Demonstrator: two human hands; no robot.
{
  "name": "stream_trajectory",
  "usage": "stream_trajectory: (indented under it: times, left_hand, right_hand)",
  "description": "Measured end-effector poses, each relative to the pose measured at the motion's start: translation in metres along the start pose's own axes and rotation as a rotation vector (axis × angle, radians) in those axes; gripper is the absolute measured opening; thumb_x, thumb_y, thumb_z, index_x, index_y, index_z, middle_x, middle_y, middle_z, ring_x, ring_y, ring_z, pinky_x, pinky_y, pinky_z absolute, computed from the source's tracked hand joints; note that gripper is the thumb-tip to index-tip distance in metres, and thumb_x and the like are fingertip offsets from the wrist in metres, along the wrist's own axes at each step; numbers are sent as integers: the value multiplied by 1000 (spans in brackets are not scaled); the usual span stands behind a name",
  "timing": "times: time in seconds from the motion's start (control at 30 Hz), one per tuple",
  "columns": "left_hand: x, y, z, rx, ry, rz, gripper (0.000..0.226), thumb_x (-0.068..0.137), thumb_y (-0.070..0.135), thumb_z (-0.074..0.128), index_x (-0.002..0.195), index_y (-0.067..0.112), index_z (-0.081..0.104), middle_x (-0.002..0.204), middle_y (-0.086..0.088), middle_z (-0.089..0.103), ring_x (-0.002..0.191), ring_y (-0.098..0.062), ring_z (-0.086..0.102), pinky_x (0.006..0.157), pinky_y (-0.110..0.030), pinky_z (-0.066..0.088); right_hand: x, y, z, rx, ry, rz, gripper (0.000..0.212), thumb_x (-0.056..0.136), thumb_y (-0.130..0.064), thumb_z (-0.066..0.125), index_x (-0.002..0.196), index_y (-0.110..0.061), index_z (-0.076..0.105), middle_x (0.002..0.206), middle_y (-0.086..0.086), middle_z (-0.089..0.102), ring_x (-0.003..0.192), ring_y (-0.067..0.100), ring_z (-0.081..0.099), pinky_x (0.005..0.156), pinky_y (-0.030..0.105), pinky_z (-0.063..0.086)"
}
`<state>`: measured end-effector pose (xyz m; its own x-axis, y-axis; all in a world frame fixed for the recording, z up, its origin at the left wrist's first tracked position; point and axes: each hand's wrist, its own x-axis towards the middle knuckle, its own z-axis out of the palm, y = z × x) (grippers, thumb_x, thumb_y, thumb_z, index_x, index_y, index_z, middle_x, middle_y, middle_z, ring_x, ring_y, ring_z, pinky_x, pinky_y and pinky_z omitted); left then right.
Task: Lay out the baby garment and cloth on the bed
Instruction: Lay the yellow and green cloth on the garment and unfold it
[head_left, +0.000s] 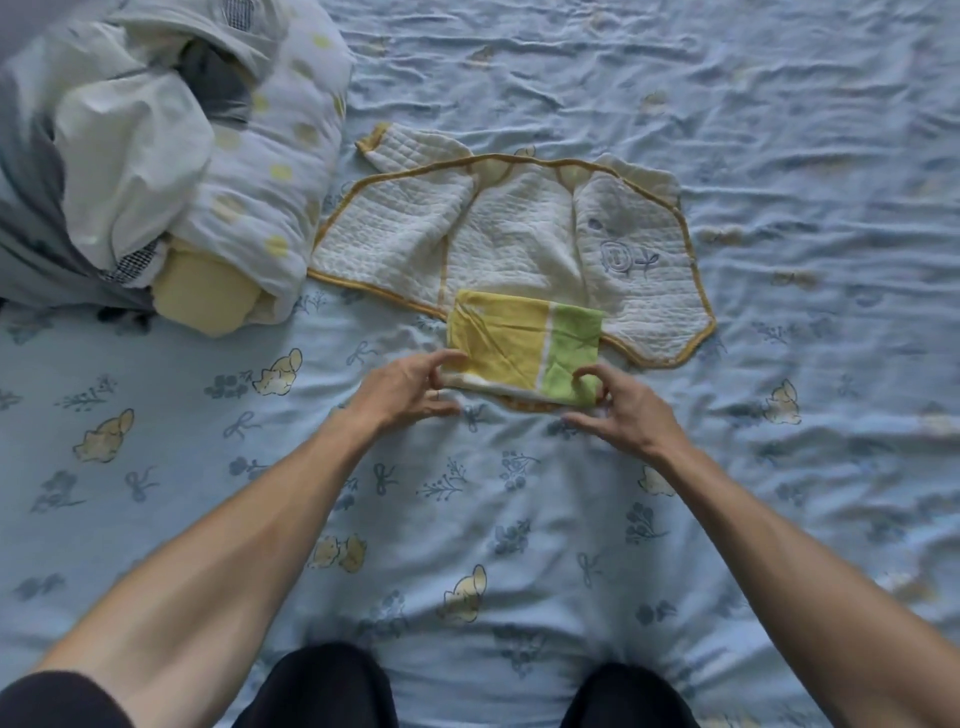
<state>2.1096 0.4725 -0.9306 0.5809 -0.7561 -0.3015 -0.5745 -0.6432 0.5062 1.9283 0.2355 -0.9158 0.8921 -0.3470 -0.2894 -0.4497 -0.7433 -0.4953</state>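
Folded yellow-and-green cotton cloth (524, 348) lies on the lower hem of the white quilted, mustard-trimmed baby garment (514, 239), spread open on the blue printed bedsheet (467, 519). Left hand (410, 387) and right hand (618, 402) pinch its 2 near corners, likely to position it. Bundled bedding pile (171, 156) crowds the garment's left sleeve.
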Motion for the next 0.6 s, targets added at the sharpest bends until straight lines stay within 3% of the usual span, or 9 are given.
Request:
stream_trajectory:
  times: [0.07,0.23,0.37,0.4,0.5,0.6]
  left_hand:
    - [2,2,4,-36,8,-21,57,76,42,75,129,36,53,94,7,60,89,-16,60,69,-26,41]
    - [14,3,3,-12,153,17,19,80,42,71,96,32,74,86,11,61,83,-14,62,62,-24,39]
    - [15,-8,-7,146,114,227,52,71,55,72,118,33,64,103,7,61,86,-14,61,60,-24,41]
    - [16,-8,-8,184,115,246,52,72,53,73,119,33,63,104,5,62,84,-15,61,59,-24,41]
    - [17,-6,-5,188,227,263,22,80,34,74,101,27,73,92,2,66,70,-20,64,53,-23,36]
    - [15,-8,1,54,345,244,11,81,20,75,91,18,75,80,4,62,58,-15,53,50,-23,37]
  right_hand:
    - [-1,9,8,75,-31,21,48,77,-33,77,119,-23,58,84,-4,54,75,13,55,65,24,39]
    - [10,12,3,273,174,-40,18,81,-13,72,98,-20,73,74,0,62,62,10,55,58,24,42]
    - [25,14,-17,359,126,-62,15,82,-18,73,96,-16,74,65,-12,62,54,-4,53,50,9,39]
    - [29,14,-21,383,99,-51,15,82,-19,73,96,-13,74,65,-11,63,52,-4,54,50,7,39]
    - [36,14,-29,496,31,-56,19,85,-24,70,97,-10,74,64,-3,68,46,4,52,48,13,41]
    - [34,19,-30,614,-28,-60,17,87,-22,67,95,-8,72,65,1,70,44,11,51,46,16,43]
